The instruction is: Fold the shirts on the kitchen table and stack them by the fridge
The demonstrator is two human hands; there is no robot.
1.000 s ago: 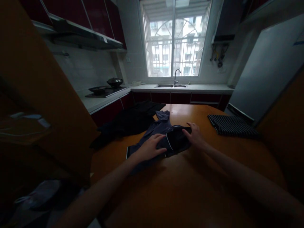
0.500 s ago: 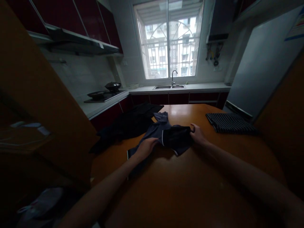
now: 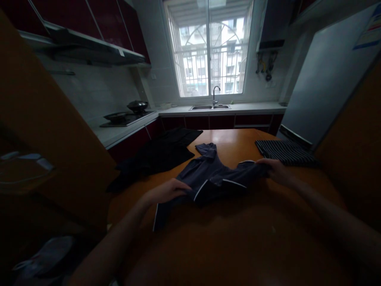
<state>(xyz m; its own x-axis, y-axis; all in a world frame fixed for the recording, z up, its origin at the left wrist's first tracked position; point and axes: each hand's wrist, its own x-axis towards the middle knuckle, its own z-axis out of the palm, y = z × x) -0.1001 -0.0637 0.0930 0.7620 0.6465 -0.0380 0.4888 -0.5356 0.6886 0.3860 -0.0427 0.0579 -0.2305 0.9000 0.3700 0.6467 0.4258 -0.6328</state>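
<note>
The dark blue-grey top with white piping [image 3: 205, 171] lies slantwise across the middle of the tabletop [image 3: 226, 246], stretched between my two hands. Half a second ago its near part was bunched in a short span, with a broad black patch facing up; now my hands are farther apart, the cloth runs out longer to the right, and the black shows mainly as a band along the near edge. I take that to mean the top is opening out, though it isn't flat yet: two piped edges stand up in folds at the front, and slack creases cross the middle. My left hand [image 3: 166, 191] is nearly closed, thumb and fingers pinching the near-left cloth just above a hanging, white-edged corner. My right hand [image 3: 276, 172] has its fingers drawn together on the far-right end; the exact grip there is too dim to tell. One sleeve [image 3: 208, 150] points away from me, untouched. Left of the top lies a heap of black clothing [image 3: 166, 151], and to the right, well apart from it, a striped black-and-white cloth [image 3: 285, 151] lies flat. Beyond the tabletop are the sink [image 3: 202, 107] and the cooktop [image 3: 129, 118].
</note>
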